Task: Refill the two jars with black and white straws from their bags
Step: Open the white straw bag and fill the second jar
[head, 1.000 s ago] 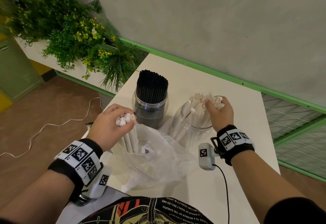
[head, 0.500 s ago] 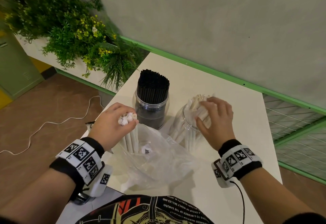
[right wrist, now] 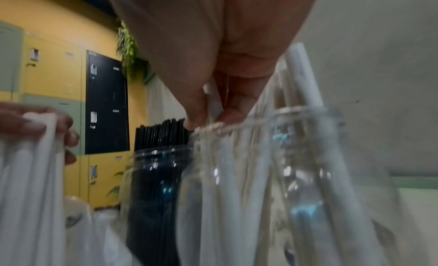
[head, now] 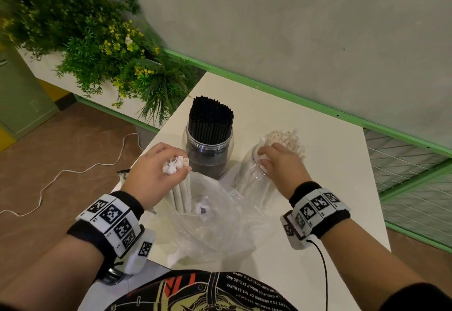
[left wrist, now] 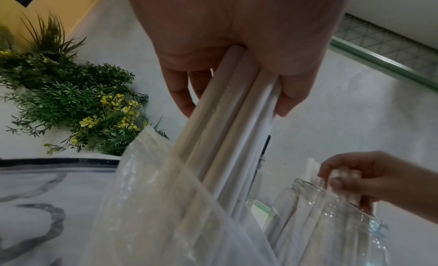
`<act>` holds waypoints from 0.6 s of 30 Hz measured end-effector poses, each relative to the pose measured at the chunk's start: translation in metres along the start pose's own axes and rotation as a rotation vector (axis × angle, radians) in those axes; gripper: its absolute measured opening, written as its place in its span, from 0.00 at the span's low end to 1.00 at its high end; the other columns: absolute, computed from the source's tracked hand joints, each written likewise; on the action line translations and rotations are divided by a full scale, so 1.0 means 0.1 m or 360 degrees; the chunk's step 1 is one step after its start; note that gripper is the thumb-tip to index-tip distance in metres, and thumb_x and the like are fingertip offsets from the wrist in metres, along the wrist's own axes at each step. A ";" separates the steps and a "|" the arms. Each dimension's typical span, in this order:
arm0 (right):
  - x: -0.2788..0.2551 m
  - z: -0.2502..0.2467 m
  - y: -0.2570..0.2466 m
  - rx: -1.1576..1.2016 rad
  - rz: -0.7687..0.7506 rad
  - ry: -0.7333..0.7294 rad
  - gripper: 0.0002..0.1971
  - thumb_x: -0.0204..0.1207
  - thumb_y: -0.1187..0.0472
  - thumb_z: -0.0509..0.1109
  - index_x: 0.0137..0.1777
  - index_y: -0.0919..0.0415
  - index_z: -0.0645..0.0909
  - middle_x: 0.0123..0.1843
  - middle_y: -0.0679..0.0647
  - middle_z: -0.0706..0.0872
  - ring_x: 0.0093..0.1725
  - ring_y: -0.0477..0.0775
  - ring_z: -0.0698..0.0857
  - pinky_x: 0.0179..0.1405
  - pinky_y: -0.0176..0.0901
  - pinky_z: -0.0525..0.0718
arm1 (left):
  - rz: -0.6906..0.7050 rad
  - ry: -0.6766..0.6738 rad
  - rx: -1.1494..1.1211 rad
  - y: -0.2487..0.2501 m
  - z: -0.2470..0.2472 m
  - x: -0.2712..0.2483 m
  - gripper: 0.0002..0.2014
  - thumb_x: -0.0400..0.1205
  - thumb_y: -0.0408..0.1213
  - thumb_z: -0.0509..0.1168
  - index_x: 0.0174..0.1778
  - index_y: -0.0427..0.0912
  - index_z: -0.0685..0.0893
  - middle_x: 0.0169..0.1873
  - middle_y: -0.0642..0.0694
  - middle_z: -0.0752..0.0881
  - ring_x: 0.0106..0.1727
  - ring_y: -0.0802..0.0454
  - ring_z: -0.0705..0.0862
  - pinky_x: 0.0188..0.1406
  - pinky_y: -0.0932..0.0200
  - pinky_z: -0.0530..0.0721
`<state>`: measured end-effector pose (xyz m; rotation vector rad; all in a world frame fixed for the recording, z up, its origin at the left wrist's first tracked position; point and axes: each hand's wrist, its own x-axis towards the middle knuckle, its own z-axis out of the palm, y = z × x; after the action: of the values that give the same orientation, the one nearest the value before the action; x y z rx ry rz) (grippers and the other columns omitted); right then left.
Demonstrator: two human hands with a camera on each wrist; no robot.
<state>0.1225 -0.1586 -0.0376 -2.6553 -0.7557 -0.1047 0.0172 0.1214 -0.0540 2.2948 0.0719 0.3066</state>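
My left hand (head: 177,162) grips a small bunch of white straws (head: 181,188) that stands upright out of a clear plastic bag (head: 220,222); the left wrist view shows the same white straws (left wrist: 227,124) between thumb and fingers. My right hand (head: 266,161) is at the near left rim of the clear jar (head: 247,181), which holds leaning white straws (head: 286,139). In the right wrist view its thumb and a finger pinch one white straw (right wrist: 214,101) at the jar mouth. To the left, the other jar (head: 208,161) is packed with black straws (head: 210,117).
Both jars and the bag stand on a white table (head: 322,168) with a green-trimmed wall behind. A planter of green plants (head: 102,48) is off the table's left edge, and a white cable (head: 73,171) lies on the floor. A wire grid (head: 411,178) is on the right.
My right hand has come off the far side of the white straw tops to the jar's near left rim and now pinches a straw there. The left hand has kept its hold.
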 end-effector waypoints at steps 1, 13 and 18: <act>-0.02 -0.06 0.03 0.0022 0.0005 0.0058 0.10 0.81 0.65 0.66 0.59 0.63 0.84 0.54 0.57 0.84 0.50 0.60 0.84 0.52 0.46 0.79 | 0.0002 0.0004 0.0000 0.01 0.00 0.00 0.12 0.72 0.54 0.67 0.49 0.57 0.84 0.48 0.56 0.81 0.50 0.56 0.81 0.51 0.59 0.75; -0.26 -0.12 0.61 -0.0478 0.0015 0.0553 0.16 0.74 0.68 0.73 0.62 0.59 0.81 0.64 0.62 0.78 0.62 0.62 0.69 0.57 0.63 0.75 | 0.0020 0.0001 -0.0001 0.02 0.00 0.00 0.13 0.72 0.53 0.67 0.49 0.53 0.86 0.48 0.55 0.82 0.50 0.57 0.81 0.52 0.61 0.74; -0.09 -0.17 0.50 -0.0423 -0.0180 0.0452 0.28 0.76 0.48 0.68 0.75 0.52 0.68 0.77 0.57 0.67 0.76 0.63 0.64 0.72 0.60 0.64 | 0.0011 -0.0001 -0.0031 0.01 -0.02 -0.01 0.13 0.72 0.54 0.67 0.48 0.55 0.85 0.48 0.55 0.82 0.51 0.56 0.82 0.53 0.59 0.76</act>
<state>0.1418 -0.2087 -0.0398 -2.7534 -0.8442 -0.6386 0.0153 0.1214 -0.0523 2.2763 0.0607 0.3085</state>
